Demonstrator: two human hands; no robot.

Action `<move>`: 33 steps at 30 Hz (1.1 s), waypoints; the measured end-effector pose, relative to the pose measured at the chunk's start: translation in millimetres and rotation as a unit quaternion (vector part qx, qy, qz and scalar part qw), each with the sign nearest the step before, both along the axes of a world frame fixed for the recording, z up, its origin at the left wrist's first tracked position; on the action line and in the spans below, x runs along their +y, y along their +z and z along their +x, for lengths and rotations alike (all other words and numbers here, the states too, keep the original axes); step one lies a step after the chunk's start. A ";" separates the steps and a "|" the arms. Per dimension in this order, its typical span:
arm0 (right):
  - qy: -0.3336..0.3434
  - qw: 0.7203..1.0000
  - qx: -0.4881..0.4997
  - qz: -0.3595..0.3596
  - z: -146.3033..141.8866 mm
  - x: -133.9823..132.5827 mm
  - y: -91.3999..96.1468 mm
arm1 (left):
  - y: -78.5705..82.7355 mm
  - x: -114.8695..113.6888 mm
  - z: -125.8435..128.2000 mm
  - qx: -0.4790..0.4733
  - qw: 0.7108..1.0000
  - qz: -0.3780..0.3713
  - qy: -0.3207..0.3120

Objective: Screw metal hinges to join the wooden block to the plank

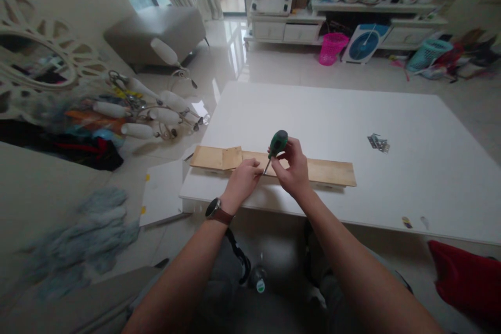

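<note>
A long light-brown wooden board (331, 171) lies across the near part of a white tabletop (313, 115). A small wooden piece (233, 157) rests on its left portion. My right hand (293, 167) is closed round a screwdriver (278, 143) with a green and black handle, its shaft slanting down to the board's near edge. Fingers of my left hand (246, 180) press together at the board beside the screwdriver tip. Whatever they pinch there, perhaps something small, is hidden. A watch (213, 209) with a brown strap is on my left wrist.
Small metal hardware (378, 142) lies in a pile on the right of the tabletop. Two small flat bits, one a dark and yellow piece (407, 222), sit near its front edge. A lamp with white shades (136, 130) stands left. A red item (465, 276) is at lower right.
</note>
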State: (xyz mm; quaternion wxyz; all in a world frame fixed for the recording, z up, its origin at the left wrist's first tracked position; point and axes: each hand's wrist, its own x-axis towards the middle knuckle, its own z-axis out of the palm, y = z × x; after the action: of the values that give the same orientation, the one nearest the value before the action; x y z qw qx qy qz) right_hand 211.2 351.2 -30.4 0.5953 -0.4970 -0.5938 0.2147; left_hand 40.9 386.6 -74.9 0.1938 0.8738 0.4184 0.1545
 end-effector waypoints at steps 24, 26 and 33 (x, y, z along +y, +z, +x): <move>0.000 1.000 0.003 0.000 -0.2 -0.8 -1.0 | -1.4 0.2 0.4 -0.009 1.000 -0.001 0.003; 0.001 1.000 0.001 -0.001 0.1 -0.6 -0.6 | -2.1 0.4 0.5 -0.006 1.000 -0.002 0.006; 0.002 1.000 0.003 0.003 0.0 0.4 -0.7 | -0.8 -0.1 1.0 -0.005 1.000 -0.005 0.008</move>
State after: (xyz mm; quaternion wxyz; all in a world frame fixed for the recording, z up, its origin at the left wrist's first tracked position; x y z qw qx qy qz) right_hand 211.2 351.6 -31.1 0.5986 -0.4932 -0.5933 0.2156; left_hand 41.9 386.5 -75.7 0.1989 0.8688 0.4248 0.1585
